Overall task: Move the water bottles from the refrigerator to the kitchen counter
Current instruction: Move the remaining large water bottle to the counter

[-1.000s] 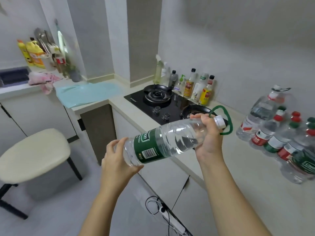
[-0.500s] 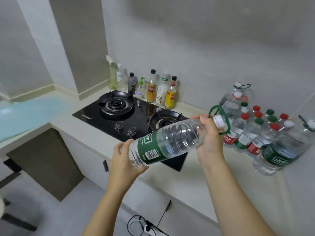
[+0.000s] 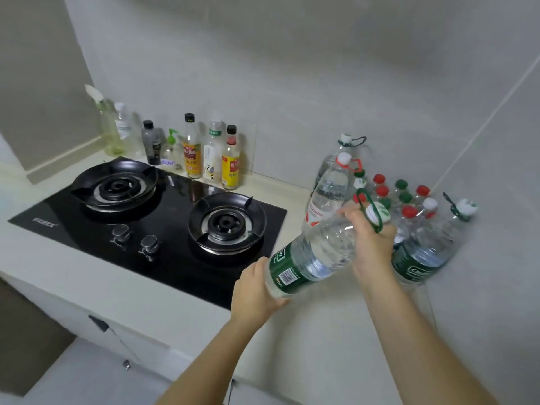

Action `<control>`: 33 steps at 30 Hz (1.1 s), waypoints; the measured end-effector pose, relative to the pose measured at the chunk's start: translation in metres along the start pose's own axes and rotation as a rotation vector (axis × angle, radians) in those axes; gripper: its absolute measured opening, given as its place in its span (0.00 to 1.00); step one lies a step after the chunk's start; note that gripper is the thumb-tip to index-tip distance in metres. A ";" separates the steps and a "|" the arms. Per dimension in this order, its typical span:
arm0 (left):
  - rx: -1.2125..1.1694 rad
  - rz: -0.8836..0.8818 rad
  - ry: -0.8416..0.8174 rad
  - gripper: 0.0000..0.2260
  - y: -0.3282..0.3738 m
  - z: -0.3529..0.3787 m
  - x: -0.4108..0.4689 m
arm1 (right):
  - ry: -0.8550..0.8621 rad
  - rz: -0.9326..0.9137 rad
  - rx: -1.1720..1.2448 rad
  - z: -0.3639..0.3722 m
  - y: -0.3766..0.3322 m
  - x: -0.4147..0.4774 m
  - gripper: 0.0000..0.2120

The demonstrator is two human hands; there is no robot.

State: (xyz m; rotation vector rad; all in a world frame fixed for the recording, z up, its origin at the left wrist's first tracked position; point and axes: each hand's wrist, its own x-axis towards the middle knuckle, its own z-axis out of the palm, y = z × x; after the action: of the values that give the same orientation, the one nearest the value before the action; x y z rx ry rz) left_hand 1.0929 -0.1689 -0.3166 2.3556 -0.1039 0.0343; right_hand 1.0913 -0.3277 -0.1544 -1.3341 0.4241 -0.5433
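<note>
Hands grip large clear plastic green-label water bottle (image 3: 314, 258), tilted above pale counter (image 3: 321, 331), right of black gas hob (image 3: 163, 229): left hand (image 3: 257, 290) under base, right hand (image 3: 369, 244) round neck.

Home kitchen: black gas hob (image 3: 146, 217) in pale counter (image 3: 140, 290), condiment bottles (image 3: 204, 153) along wall.

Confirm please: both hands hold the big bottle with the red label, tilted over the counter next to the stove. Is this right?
Not quite. The head view shows the bottle in both hands, left and right, has a green label, not red. The rest is right.
</note>
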 end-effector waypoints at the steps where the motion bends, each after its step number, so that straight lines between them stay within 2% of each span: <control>1: 0.004 -0.025 -0.032 0.28 0.005 0.010 0.003 | -0.010 -0.007 -0.036 -0.004 0.002 0.005 0.13; 9: -0.130 -0.130 -0.182 0.32 0.050 0.099 0.028 | -0.175 -0.153 -0.295 -0.043 0.033 0.072 0.10; 13: -0.153 -0.175 -0.217 0.33 0.063 0.122 0.044 | -0.188 -0.209 -0.369 -0.046 0.041 0.095 0.13; 17: -0.206 -0.189 -0.241 0.36 0.070 0.141 0.061 | -0.192 -0.250 -0.399 -0.044 0.046 0.116 0.09; 22: -0.254 -0.191 -0.277 0.31 0.079 0.160 0.081 | -0.163 -0.261 -0.416 -0.046 0.043 0.143 0.12; 33: -0.229 -0.098 -0.364 0.37 0.107 0.194 0.123 | -0.029 -0.258 -0.463 -0.069 0.037 0.186 0.08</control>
State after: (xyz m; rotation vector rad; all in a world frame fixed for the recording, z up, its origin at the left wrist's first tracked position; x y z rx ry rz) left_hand 1.2055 -0.3895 -0.3719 2.1115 -0.1601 -0.4328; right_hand 1.2056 -0.4881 -0.2006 -1.8567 0.3676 -0.6630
